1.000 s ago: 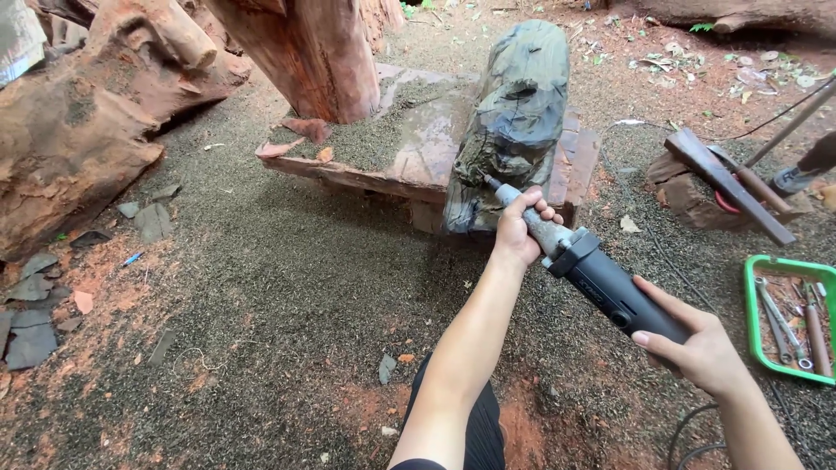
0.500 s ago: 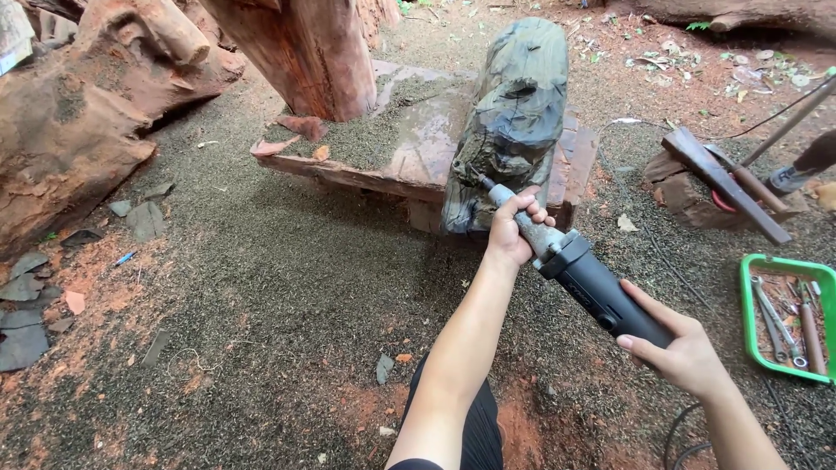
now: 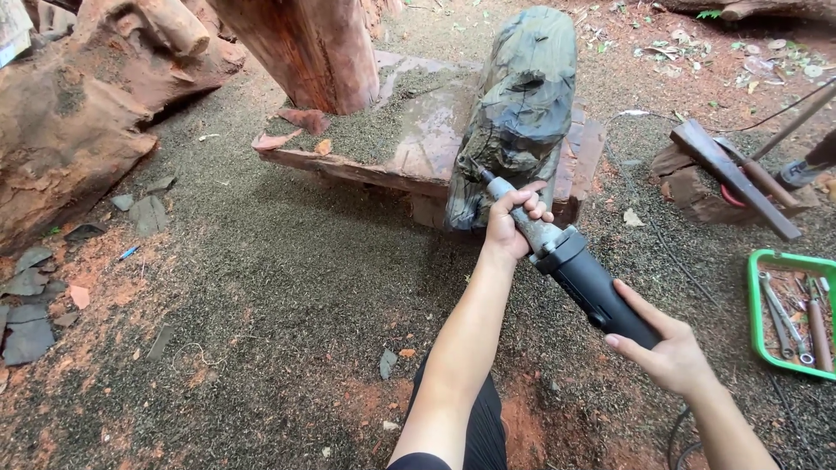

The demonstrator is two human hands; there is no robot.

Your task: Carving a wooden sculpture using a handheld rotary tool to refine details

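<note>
At frame centre, the left hand (image 3: 514,222) grips the grinder (image 3: 575,270) neck, steadying its tip against the stone (image 3: 522,104), while the right hand (image 3: 666,348) cradles the body at lower right.

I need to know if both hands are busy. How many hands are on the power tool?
2. The left hand grips the metal neck of the grinder near the dark carved block; the right hand holds its black rear body.
</note>
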